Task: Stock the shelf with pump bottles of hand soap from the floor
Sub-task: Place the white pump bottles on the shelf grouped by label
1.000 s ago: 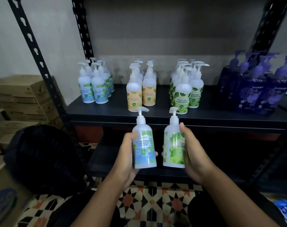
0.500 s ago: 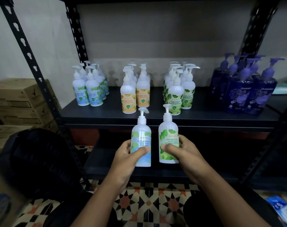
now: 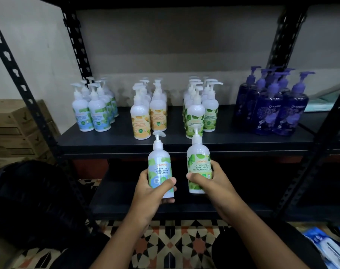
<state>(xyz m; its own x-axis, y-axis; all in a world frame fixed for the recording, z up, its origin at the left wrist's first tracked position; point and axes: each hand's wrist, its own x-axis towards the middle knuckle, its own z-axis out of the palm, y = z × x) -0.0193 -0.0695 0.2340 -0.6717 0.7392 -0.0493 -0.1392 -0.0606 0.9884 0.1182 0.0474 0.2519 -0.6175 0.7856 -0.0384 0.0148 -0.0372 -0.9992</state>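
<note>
In front of the black metal shelf [image 3: 184, 141], the left hand [image 3: 151, 191] wraps its fingers round an upright white-and-blue mint pump bottle [image 3: 161, 167], while the right hand [image 3: 213, 185] grips an upright white-and-green leaf-patterned pump bottle [image 3: 198, 160] just beside it.

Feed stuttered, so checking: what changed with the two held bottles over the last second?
The left hand and right hand re-gripped: their thumbs now cross the fronts of the labels. The green bottle turned so that its text faces the camera. Neither it nor the mint bottle was let go or set down. The shelf looks unchanged.
</note>
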